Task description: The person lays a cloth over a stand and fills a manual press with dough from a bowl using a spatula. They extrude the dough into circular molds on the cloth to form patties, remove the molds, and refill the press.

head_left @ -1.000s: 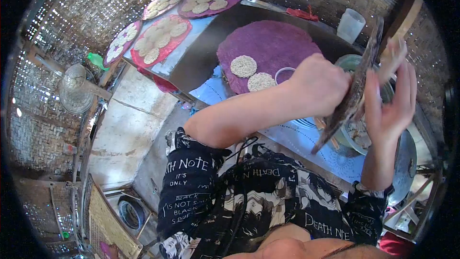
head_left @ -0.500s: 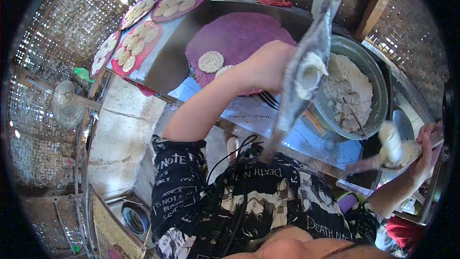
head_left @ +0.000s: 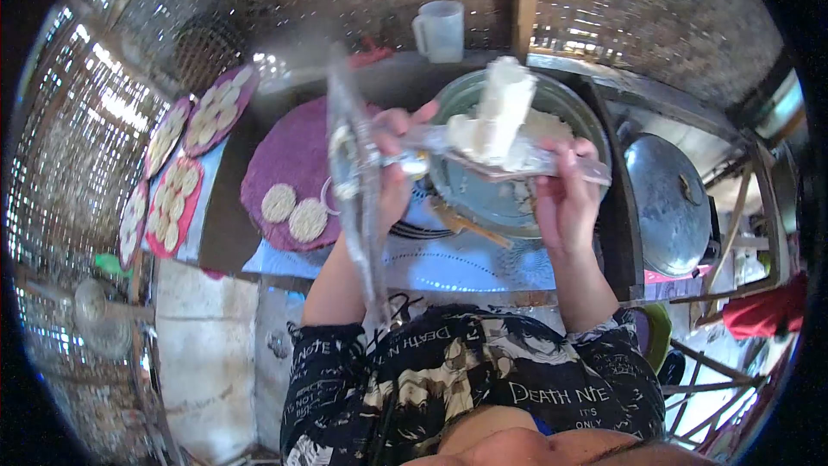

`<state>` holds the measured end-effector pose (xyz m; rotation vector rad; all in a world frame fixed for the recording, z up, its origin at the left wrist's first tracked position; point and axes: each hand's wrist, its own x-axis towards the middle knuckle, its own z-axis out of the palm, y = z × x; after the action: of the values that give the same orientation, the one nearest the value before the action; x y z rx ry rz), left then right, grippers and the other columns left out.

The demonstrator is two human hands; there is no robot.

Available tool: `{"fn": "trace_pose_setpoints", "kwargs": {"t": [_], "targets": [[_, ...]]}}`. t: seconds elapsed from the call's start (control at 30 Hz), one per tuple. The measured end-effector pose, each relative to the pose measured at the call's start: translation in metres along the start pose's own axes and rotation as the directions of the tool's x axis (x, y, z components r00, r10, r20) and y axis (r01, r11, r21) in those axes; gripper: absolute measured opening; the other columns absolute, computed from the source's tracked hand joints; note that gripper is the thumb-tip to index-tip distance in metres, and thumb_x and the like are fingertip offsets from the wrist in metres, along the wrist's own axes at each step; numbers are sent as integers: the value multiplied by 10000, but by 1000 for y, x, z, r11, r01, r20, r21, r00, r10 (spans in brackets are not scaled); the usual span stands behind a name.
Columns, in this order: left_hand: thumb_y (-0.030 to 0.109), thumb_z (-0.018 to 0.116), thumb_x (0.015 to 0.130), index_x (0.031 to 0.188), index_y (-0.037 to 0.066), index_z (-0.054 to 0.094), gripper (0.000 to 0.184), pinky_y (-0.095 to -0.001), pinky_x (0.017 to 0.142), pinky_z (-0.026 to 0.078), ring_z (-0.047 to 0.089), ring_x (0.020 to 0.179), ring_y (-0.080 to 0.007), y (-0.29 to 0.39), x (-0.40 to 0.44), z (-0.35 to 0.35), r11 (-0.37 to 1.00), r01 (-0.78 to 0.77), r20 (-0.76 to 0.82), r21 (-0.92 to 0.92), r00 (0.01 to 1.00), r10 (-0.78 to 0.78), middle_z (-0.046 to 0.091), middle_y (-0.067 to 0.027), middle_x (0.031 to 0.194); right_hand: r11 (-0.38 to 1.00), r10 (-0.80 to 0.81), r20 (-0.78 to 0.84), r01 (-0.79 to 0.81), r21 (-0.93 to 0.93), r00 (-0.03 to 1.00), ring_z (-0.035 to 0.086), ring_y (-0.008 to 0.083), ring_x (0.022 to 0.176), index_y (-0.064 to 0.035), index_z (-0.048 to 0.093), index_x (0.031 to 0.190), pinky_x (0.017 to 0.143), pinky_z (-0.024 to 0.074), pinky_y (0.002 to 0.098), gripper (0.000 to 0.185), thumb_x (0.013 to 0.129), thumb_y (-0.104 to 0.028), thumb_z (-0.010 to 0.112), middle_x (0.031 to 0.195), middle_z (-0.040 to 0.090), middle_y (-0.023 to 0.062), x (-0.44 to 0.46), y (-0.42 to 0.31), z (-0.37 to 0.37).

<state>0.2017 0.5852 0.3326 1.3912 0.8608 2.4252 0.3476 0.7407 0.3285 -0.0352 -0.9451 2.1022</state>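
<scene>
My left hand is closed around a long, motion-blurred wooden press body, held on end with white dough smeared around its middle. My right hand grips one end of a wooden plunger board, whose thick stub points up, coated in white dough. The board's other end reaches my left fingers; whether they grip it too, I cannot tell. Beneath the plunger is a large basin with pale dough. Two round, stringy dough cakes lie on a purple round mat beside a thin white ring.
Several small mats of dough cakes line the left side. A clear plastic mug stands behind the basin. To the right is a large lidded metal pot. A wooden-handled tool lies by the basin's near edge.
My right hand has brought the plunger board left, from the far right edge to above the basin. My left hand and the press body have shifted left, nearer the purple mat. The view has turned.
</scene>
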Motion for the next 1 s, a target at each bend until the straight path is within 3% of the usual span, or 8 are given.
{"fn": "trace_pose_setpoints", "kwargs": {"t": [0.07,0.1,0.17,0.2,0.27,0.5,0.73,1.0], "targets": [[263,680,768,870,165,476,248,-493,998,302,396,1194,-336,13,2,-2,999,23,-38,-31,999,-24,463,-28,1029,990,-14,289,53,-128,957,531,200,967,-105,457,1043,752,467,321,364,771,-219,670,1021,543,87,14,3,-8],[270,683,764,868,162,461,268,-493,997,302,398,1189,-339,22,1,-7,999,38,-66,5,997,-38,451,-27,1056,883,168,410,48,-467,897,511,240,1043,-72,461,1107,853,436,363,544,686,-285,732,1113,520,147,26,3,-36],[241,676,773,900,135,466,267,-495,974,331,429,1154,-340,37,1,-8,996,-20,-93,90,995,29,436,-36,1039,236,303,452,394,-888,839,529,277,1027,-40,491,1101,835,449,372,550,668,-276,735,1111,536,172,43,25,-95],[214,677,774,920,114,484,262,-485,952,362,454,1126,-348,47,4,-2,991,-50,-103,125,993,63,431,-46,1033,-178,381,422,513,-840,822,538,295,1019,-23,506,1098,826,456,377,554,659,-272,736,1109,545,185,47,33,-112],[218,674,775,929,115,483,266,-503,946,368,460,1098,-310,53,7,-5,978,-80,-47,193,995,91,434,-46,1027,-566,606,-171,270,-779,777,575,325,946,4,572,1037,786,476,393,420,695,-214,680,1022,590,201,51,34,-120],[293,672,770,1014,92,479,371,-563,911,389,426,1007,-194,54,5,-8,890,-150,29,430,988,153,428,10,932,-500,801,-87,583,-640,592,608,342,818,-18,633,847,712,488,430,185,701,-101,556,804,615,207,84,7,-166],[151,687,755,980,16,518,312,-437,729,524,552,844,-223,49,4,-20,950,169,-43,263,986,-163,480,-44,838,-747,568,61,545,-381,821,644,285,705,-51,658,766,602,511,385,140,736,-136,551,777,650,117,104,-61,-131],[12,695,685,972,93,525,344,-387,788,507,566,840,-166,33,-15,-53,779,283,-3,559,941,-339,491,8,856,-678,660,24,608,-413,751,639,271,707,-25,630,764,610,507,370,132,704,-98,539,750,637,138,92,-9,-185]]}}
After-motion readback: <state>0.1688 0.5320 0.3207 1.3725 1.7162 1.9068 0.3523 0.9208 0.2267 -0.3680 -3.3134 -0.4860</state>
